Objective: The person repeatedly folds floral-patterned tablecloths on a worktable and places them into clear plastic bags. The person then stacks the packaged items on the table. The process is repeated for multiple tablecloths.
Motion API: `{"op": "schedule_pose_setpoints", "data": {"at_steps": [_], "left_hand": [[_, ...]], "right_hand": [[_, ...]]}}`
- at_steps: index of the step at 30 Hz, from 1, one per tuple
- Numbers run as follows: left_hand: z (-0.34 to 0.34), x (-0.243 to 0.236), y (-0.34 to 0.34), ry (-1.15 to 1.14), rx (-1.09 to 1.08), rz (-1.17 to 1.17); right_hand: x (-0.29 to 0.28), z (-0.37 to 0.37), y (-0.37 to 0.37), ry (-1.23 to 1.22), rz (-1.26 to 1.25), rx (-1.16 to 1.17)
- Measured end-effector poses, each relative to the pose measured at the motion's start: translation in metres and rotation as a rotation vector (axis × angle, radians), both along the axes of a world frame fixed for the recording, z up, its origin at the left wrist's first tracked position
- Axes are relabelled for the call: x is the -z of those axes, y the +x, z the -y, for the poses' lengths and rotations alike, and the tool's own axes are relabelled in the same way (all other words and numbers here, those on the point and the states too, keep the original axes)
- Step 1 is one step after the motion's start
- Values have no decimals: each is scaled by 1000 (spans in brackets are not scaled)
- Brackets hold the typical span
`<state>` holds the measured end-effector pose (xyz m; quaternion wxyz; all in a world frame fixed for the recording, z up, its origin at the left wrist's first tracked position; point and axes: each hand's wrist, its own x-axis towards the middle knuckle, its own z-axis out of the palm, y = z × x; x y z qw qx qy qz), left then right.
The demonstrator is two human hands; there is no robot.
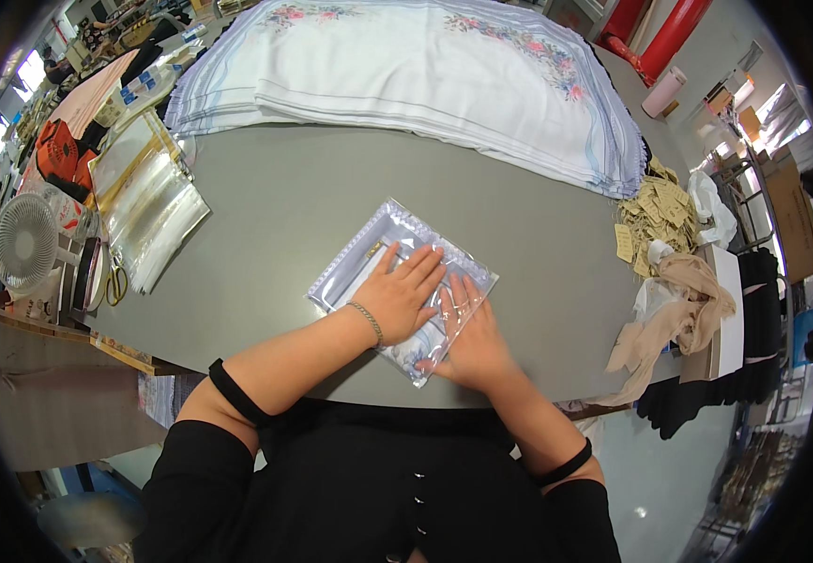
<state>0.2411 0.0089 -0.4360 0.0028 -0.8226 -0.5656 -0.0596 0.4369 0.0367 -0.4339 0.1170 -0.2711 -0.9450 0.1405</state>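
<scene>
A folded cloth with a pale lilac border, in a clear plastic bag, lies at a slant on the grey table in front of me. My left hand rests flat on top of it, fingers stretched out and slightly apart. At the bag's right side is my right hand, its fingers extended toward the upper left. Glossy film seems to cover part of those fingers; whether they are beneath the film I cannot tell. Neither hand grips anything.
A large stack of white floral cloths spans the table's far side. On the left are clear plastic bags, scissors, a white fan and an orange device. Tags and beige fabric lie right.
</scene>
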Motion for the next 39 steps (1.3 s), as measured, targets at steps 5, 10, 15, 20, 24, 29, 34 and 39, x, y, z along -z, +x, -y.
{"op": "schedule_pose_setpoints", "data": {"at_steps": [5, 10, 15, 20, 24, 29, 34, 39], "left_hand": [[2, -5, 5, -109, -40, 84], [1, -11, 14, -156, -67, 10], [1, -9, 31, -147, -16, 111], [-3, -2, 26, -77, -79, 183], [-5, 0, 21, -143, -80, 174], [-2, -4, 25, -200, -105, 110], [0, -5, 25, -213, -91, 60], [0, -4, 25, -193, -87, 44]], "right_hand": [[-3, -7, -7, 79, -4, 17], [-2, 4, 20, -5, -73, 60], [8, -14, 28, 141, -229, 287], [1, -19, 20, 218, -137, 220], [-7, 18, 12, 14, -231, -50], [-2, 42, 4, -262, -324, -263], [-1, 43, 6, -232, -315, -300], [-11, 15, 5, -10, -202, -146]]}}
